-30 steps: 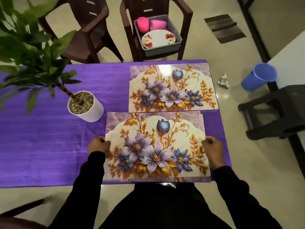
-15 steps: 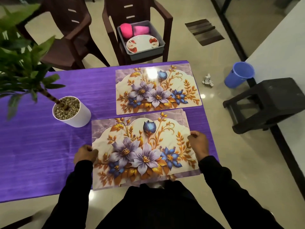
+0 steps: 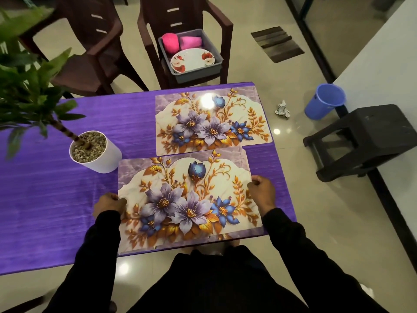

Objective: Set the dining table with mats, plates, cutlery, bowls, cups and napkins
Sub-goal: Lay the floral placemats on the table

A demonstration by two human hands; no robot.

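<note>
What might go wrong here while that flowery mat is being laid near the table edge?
1. The near mat, held at its sides by the left hand and right hand, seems to jut past the table's front edge; released there, it might slip off.
2. Its far left corner lies close to the white plant pot; pushing the mat forward could nudge the pot.
3. Its far edge almost meets the far mat, so they may overlap.

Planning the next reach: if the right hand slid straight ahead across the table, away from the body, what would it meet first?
Probably the far mat, near its right edge. The right hand grips the near mat, with only purple cloth between; depth is uncertain.
</note>
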